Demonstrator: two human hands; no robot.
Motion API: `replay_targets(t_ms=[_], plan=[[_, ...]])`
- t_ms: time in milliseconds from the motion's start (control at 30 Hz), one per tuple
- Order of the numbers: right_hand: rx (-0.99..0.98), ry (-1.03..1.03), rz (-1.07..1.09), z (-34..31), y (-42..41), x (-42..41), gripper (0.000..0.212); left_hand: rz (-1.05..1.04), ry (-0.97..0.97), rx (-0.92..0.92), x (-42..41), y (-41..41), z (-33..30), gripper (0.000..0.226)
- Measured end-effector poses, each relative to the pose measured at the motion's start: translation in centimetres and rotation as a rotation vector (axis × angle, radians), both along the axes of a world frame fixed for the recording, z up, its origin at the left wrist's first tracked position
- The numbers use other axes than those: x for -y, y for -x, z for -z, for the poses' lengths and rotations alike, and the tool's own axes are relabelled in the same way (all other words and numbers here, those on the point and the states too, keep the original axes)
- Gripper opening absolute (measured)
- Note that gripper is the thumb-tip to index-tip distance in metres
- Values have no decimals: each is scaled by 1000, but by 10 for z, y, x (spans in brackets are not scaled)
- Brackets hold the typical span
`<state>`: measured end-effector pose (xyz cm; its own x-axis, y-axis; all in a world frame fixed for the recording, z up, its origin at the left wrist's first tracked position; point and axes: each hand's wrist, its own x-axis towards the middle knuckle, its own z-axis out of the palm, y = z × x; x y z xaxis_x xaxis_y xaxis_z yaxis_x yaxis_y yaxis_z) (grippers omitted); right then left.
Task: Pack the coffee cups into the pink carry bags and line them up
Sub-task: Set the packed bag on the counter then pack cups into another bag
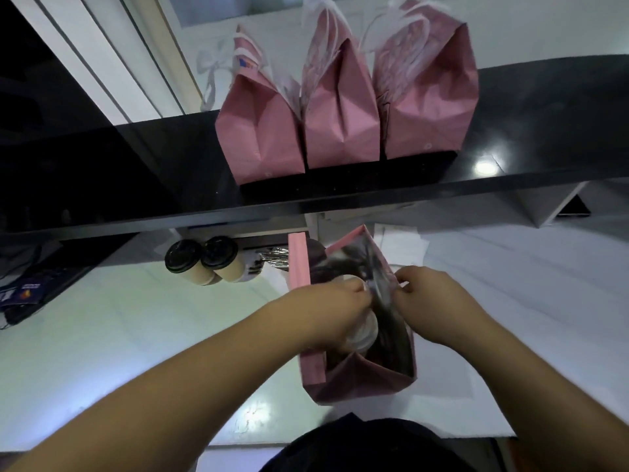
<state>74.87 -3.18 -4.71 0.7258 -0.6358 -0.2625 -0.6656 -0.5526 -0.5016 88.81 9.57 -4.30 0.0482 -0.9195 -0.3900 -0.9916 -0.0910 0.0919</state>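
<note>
Open pink bag (357, 376) upright on white surface (119, 335), cup (366, 330) already inside. Left hand (335, 310) pinched at bag mouth, right hand (427, 294) pinching opposite rim, likely spreading it for loading. Two lidded cups (204, 264) waiting just left. Three packed bags (343, 110) lined on black shelf (102, 185) behind.

Glossy black shelf (544, 107) spans the far side, ceiling light glare at right; white counter (112, 321) near; white panelled wall (112, 63) far left.
</note>
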Motion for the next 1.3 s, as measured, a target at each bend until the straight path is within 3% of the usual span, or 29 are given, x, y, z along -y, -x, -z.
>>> replay_targets(t_ms=[267,667,800,967,1200,1300], plan=[[4,-21,13,0,1,-1,23,143,27,90,1,10,29,68],[-9,-22,19,0,2,-1,23,218,95,1,-13,-3,61,70],[-47,-2,21,-1,-3,-2,23,284,157,2,-10,-3,65,60],[-88,59,24,1,-14,-4,28,354,132,-29,-4,-6,76,48],[-114,74,11,4,-21,-9,28,320,40,-62,-4,-6,76,47],[-130,64,27,3,-21,-8,28,276,-24,15,-2,-4,67,55]])
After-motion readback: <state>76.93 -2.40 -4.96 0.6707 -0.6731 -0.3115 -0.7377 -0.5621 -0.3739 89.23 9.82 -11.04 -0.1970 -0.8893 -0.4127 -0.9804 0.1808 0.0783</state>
